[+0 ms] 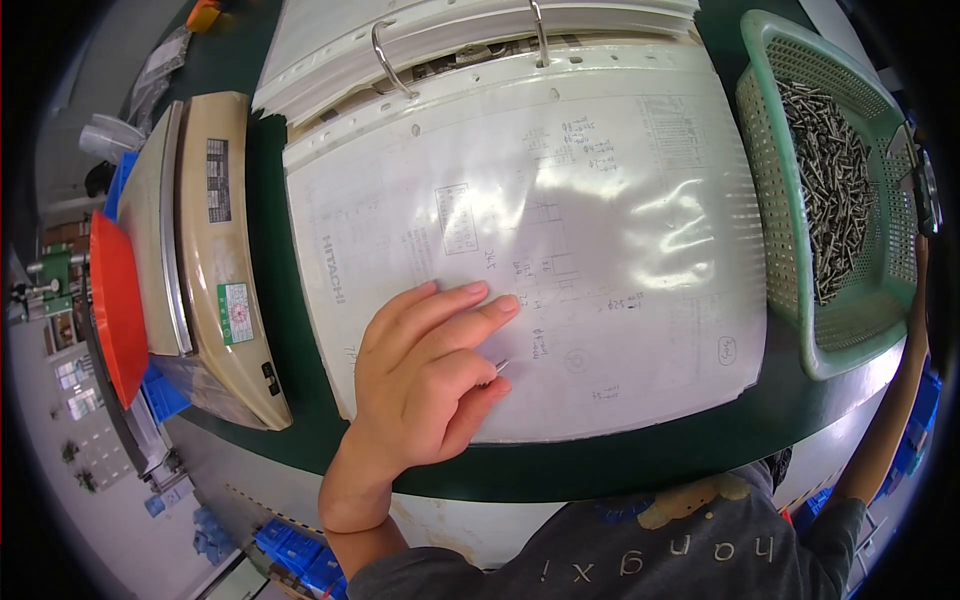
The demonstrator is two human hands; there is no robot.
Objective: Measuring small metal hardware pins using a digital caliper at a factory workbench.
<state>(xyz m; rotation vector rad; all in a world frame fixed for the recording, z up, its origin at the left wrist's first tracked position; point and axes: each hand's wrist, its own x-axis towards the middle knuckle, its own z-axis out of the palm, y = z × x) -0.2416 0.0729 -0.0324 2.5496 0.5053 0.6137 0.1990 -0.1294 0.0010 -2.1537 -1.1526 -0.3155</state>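
A small metal screw is pinched under the curled lower fingers of the left hand, its tip just showing past them; the index and middle fingers are laid flat and extended on the clear plastic sleeve of an open ring binder. The screw is thus located on the near-centre part of the sleeve, close to its near edge. The right hand is seen only at the far right rim of the view, at the outer wall of the green basket; whether it is clenched or released cannot be told, as it is mostly cut off. The sleeve's near edge is set just inside the rounded near edge of the dark green table, with only a narrow strip of bare top left there. To the left, a narrow dark gap is left between the binder and a beige scale, which carries a red tray on its left side. To the right, the sleeve's edge is touching or just beside the basket. The basket is filled along its right half with a heap of grey metal screws; its near-left floor is bare. Blue bins are visible below the table edge, contents not readable.
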